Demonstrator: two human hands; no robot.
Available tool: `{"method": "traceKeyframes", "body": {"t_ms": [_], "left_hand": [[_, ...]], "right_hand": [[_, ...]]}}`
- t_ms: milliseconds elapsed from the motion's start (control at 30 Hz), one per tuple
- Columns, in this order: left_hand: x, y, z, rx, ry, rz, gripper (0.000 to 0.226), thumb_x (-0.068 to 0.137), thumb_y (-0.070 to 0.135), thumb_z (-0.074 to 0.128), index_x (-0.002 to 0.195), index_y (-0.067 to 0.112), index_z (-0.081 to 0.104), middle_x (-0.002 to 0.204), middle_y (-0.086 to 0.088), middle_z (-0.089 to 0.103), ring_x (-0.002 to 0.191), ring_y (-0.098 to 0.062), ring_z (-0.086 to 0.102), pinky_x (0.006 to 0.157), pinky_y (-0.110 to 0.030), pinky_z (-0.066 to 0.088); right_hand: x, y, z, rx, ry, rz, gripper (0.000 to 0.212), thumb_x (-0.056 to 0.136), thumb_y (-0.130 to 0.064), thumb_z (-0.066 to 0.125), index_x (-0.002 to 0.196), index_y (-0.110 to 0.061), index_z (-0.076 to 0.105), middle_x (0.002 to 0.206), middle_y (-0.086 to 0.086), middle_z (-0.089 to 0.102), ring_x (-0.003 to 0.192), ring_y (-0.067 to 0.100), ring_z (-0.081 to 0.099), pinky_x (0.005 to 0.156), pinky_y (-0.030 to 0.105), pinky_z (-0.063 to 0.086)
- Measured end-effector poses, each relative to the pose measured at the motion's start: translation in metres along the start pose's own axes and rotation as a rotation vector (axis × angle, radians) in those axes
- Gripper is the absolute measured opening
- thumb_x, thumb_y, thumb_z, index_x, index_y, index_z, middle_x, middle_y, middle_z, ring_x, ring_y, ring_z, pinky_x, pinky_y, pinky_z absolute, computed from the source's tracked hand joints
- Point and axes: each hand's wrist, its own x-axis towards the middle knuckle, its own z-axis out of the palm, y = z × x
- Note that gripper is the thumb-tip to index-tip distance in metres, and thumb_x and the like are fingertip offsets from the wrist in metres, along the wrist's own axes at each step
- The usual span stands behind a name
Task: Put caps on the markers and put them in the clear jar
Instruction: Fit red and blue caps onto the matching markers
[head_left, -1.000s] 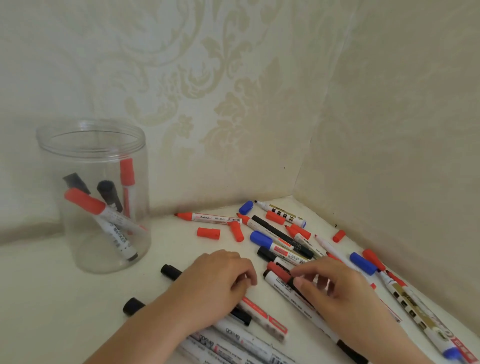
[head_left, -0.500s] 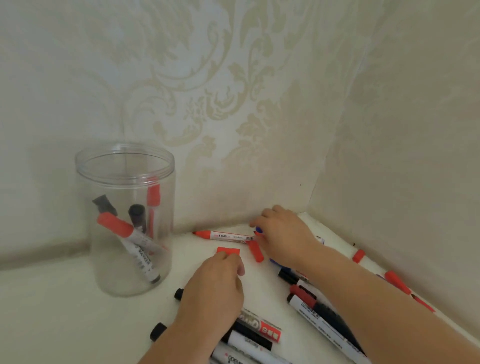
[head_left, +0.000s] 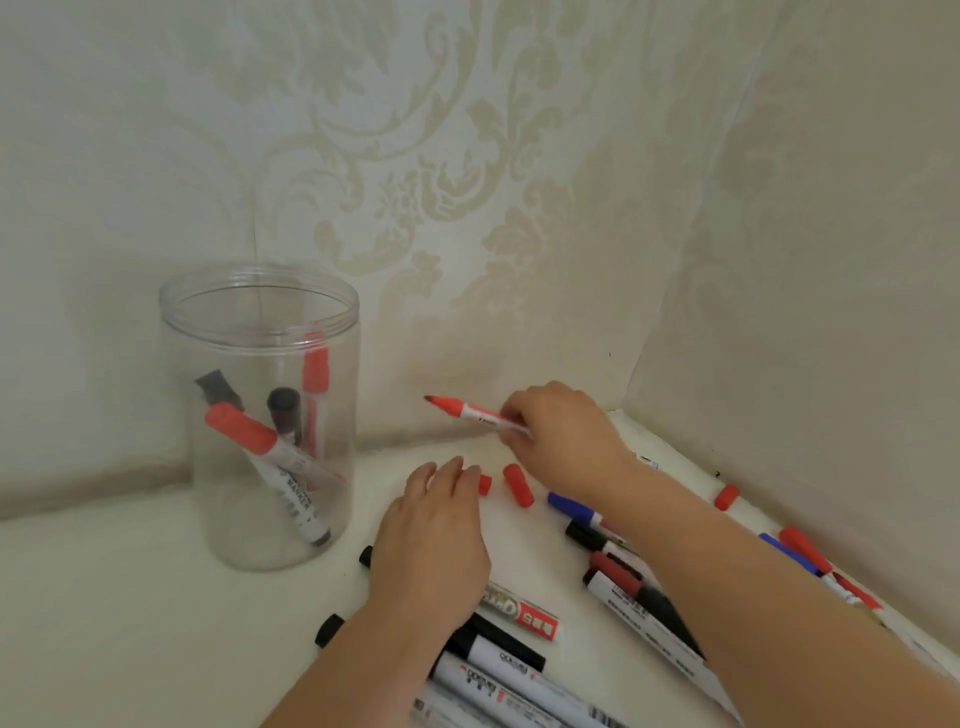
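Observation:
My right hand (head_left: 563, 441) grips an uncapped red marker (head_left: 470, 411) and holds it above the table, tip pointing left. My left hand (head_left: 434, 530) lies flat on the table, fingertips over a loose red cap (head_left: 484, 484) that peeks out at their right. A second red cap (head_left: 518, 485) lies just right of it, free. The clear jar (head_left: 260, 415) stands upright at the left, open, with several capped markers leaning inside. More markers (head_left: 519, 613) lie scattered under and around my forearms.
Two papered walls meet in a corner behind the table. A blue-capped marker (head_left: 571, 509), black markers (head_left: 592, 538) and another red cap (head_left: 726, 497) lie along the right wall. The table's right edge runs close to that wall.
My right hand has lifted the uncapped red marker off the table at the back. My left hand has slid forward over the red cap. The view has shifted, so the jar sits further right.

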Motion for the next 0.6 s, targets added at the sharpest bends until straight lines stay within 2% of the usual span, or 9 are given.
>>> {"method": "traceKeyframes", "body": {"t_ms": [133, 267, 367, 433, 500, 600], "left_hand": [[0.002, 0.002, -0.002, 0.065, 0.002, -0.004, 0.050, 0.093, 0.018, 0.037, 0.141, 0.024, 0.024, 0.141, 0.005, 0.027, 0.122, -0.017, 0.033, 0.092, -0.026, 0.032], [0.005, 0.003, -0.001, 0.053, 0.020, -0.026, 0.040, 0.092, 0.016, 0.041, 0.131, 0.025, 0.043, 0.128, 0.003, 0.036, 0.114, -0.017, 0.034, 0.087, -0.024, 0.033], [0.007, 0.004, -0.001, 0.011, 0.024, -0.036, 0.029, 0.093, 0.019, 0.046, 0.120, 0.024, 0.054, 0.126, 0.005, 0.042, 0.113, -0.015, 0.035, 0.088, -0.025, 0.035], [0.007, 0.005, -0.003, 0.004, 0.041, -0.010, 0.025, 0.093, 0.023, 0.048, 0.116, 0.027, 0.055, 0.122, 0.008, 0.048, 0.113, -0.014, 0.039, 0.092, -0.027, 0.030], [0.003, 0.008, -0.007, 0.010, 0.099, 0.049, 0.020, 0.089, 0.021, 0.054, 0.107, 0.030, 0.056, 0.108, 0.012, 0.057, 0.108, -0.013, 0.047, 0.095, -0.029, 0.024], [-0.001, 0.014, -0.014, -0.082, 0.166, 0.171, 0.023, 0.078, 0.010, 0.067, 0.089, 0.027, 0.057, 0.084, 0.015, 0.060, 0.086, -0.014, 0.058, 0.087, -0.030, 0.033]], "right_hand": [[-0.056, 0.014, -0.021, 0.168, -0.054, 0.139, 0.015, 0.090, -0.025, 0.049, 0.098, -0.021, 0.062, 0.094, 0.000, 0.061, 0.084, 0.018, 0.055, 0.075, 0.034, 0.047], [-0.113, 0.027, -0.029, 0.227, -0.081, 0.185, 0.018, 0.091, -0.035, 0.048, 0.107, -0.032, 0.057, 0.098, -0.015, 0.056, 0.084, 0.002, 0.052, 0.075, 0.017, 0.045], [-0.141, 0.030, -0.025, 0.287, -0.063, 0.230, 0.024, 0.090, -0.036, 0.049, 0.113, -0.038, 0.054, 0.096, -0.027, 0.047, 0.083, -0.007, 0.048, 0.072, 0.009, 0.039], [-0.153, 0.031, -0.022, 0.344, -0.009, 0.260, 0.028, 0.089, -0.037, 0.050, 0.117, -0.039, 0.053, 0.102, -0.028, 0.046, 0.089, -0.008, 0.047, 0.075, 0.006, 0.037], [-0.159, 0.033, -0.022, 0.399, 0.019, 0.269, 0.027, 0.088, -0.035, 0.051, 0.115, -0.042, 0.053, 0.101, -0.030, 0.049, 0.089, -0.010, 0.048, 0.072, 0.004, 0.037], [-0.163, 0.038, -0.026, 0.460, 0.043, 0.274, 0.023, 0.087, -0.035, 0.053, 0.100, -0.052, 0.046, 0.092, -0.037, 0.047, 0.087, -0.013, 0.048, 0.066, 0.006, 0.040]]}}
